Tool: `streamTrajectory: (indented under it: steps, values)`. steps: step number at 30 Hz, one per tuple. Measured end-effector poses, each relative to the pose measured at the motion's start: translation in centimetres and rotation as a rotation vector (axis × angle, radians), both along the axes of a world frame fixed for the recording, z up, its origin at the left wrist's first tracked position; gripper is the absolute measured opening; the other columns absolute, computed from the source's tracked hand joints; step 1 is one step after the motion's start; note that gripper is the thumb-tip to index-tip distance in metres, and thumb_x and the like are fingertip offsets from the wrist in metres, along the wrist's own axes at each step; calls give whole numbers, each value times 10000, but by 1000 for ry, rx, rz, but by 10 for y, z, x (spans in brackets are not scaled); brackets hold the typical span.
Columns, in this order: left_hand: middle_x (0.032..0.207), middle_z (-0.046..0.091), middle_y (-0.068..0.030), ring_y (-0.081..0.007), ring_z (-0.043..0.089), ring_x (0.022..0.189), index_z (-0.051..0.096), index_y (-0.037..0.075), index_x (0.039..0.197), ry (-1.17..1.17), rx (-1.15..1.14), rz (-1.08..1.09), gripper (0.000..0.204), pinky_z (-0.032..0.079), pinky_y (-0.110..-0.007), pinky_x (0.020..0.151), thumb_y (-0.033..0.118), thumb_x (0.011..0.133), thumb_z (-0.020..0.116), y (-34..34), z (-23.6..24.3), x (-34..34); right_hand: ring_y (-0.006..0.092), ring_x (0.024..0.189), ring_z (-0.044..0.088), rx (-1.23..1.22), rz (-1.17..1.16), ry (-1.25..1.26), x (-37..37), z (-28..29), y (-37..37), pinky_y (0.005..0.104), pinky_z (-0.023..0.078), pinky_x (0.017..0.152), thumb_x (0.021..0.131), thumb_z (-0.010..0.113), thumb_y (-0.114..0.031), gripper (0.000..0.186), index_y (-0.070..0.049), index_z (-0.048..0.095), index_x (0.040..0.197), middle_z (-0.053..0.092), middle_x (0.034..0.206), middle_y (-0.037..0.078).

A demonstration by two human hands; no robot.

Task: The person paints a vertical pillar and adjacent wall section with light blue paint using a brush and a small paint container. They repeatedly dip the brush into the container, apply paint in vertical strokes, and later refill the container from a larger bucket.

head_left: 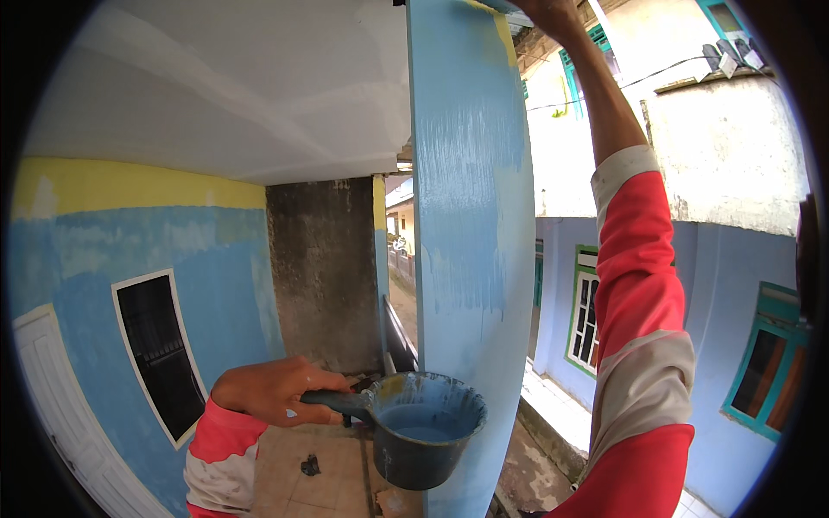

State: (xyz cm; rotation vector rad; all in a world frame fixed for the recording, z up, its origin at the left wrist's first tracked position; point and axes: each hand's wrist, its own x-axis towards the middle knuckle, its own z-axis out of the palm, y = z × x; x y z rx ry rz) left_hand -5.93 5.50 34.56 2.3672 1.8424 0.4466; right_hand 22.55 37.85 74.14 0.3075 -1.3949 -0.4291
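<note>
My left hand [281,393], at lower centre, is closed on the handle of a dark plastic dipper [410,462], held upright with light blue paint [427,420] inside and smeared round its rim. My right hand [548,13] reaches up to the top of a pillar [466,224] painted blue, with wet streaks and a yellow patch high on it. The fingers of that hand are partly cut off by the upper edge, closed on a bluish tool at the pillar, too little seen to name.
A blue-and-yellow wall [78,233] with a door and window stands left, a dark stained wall [319,268] behind, a white ceiling [233,86] above. The tiled floor [281,475] has a small dark scrap on it. An alley and neighbouring houses [656,268] lie right.
</note>
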Motion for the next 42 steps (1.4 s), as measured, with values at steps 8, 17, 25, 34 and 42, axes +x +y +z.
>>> streamTrajectory:
  steps: [8, 17, 25, 34, 42]
  values:
    - [709, 642, -170, -249, 544, 556, 673, 19, 1173, 18, 7, 20, 314, 406, -398, 555, 256, 970, 716, -5, -1, 2, 236, 977, 754, 259, -266, -53, -10, -77, 24, 382, 624, 875, 963, 728, -215, 235, -115, 750, 1175, 771, 1110, 80]
    - [672, 619, -160, -264, 525, 535, 671, 25, 1143, 23, -13, 2, 283, 408, -404, 554, 248, 973, 709, 5, 3, 3, 148, 845, 706, 149, -142, 55, -11, -23, 9, 315, 568, 674, 922, 769, -209, 220, -51, 763, 1074, 770, 988, 46]
    - [749, 669, -164, -244, 563, 577, 665, 13, 1214, 38, -30, 44, 384, 437, -367, 568, 288, 955, 738, 3, 10, 8, 195, 895, 704, 110, -343, -196, 43, -132, 16, 356, 557, 723, 911, 765, -328, 360, -76, 756, 1168, 761, 1091, 98]
    - [791, 687, -171, -209, 544, 586, 651, 1, 1279, 67, -20, -7, 455, 445, -346, 574, 302, 950, 745, 16, -2, -1, 202, 868, 682, -305, 43, -432, 22, -78, 35, 325, 542, 738, 912, 741, -334, 443, 23, 723, 1173, 744, 1000, 149]
    - [710, 617, -170, -281, 517, 576, 649, 25, 1204, -21, -81, 70, 331, 415, -410, 584, 260, 978, 708, 11, 4, 7, 197, 930, 727, -231, 287, 58, 37, 21, 42, 359, 593, 756, 902, 775, -250, 282, -33, 757, 1082, 769, 989, 105]
